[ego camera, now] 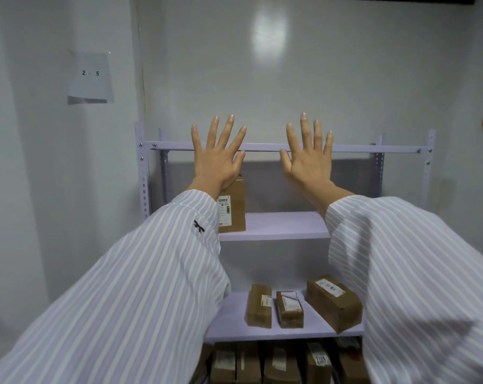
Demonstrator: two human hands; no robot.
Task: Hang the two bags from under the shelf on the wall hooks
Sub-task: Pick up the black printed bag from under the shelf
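Both hands are up and empty in front of the purple shelf [373, 148].

The left hand [216, 159] and the right hand [309, 159] are spread wide, with fingers straight and palms facing away. They hold nothing. They sit side by side at the top bar of the shelf, and I cannot tell if they touch it. Both arms, in striped sleeves [151, 273], reach out and up. It looks like a get-ready pose before the job starts. A brown box [234, 206] stands on the shelf's middle board, just under the left hand. More boxes [287, 309] lie lower down. The two bags and the wall hooks are not in sight. The bags are likely under the shelf, out of view.
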